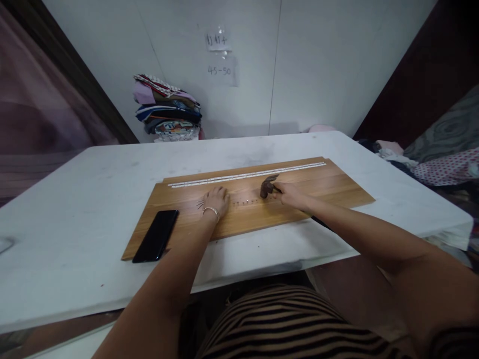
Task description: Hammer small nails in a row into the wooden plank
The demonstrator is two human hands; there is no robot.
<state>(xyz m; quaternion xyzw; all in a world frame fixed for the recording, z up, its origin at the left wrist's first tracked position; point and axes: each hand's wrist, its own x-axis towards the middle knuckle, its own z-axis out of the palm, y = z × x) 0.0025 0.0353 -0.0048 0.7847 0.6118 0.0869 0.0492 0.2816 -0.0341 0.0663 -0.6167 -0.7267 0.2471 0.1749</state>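
A long wooden board [322, 187] lies on the white table [75, 209]. My right hand [290, 193] is wrapped round the handle of a dark claw hammer [267, 186], whose head rests on the board. My left hand [216, 199] lies on the board to the left, fingers curled, with a thin bracelet at the wrist. Several small nails [200, 204] lie just left of that hand. A short row of nails [245, 202] stands in the board between my two hands. A pale strip [247, 175] runs along the board's far edge.
A black phone [156, 235] lies on the board's near left corner. Folded clothes [167, 113] are stacked against the white wall behind the table. More fabric [445, 164] is heaped at the right. Paper notes [220, 57] hang on the wall.
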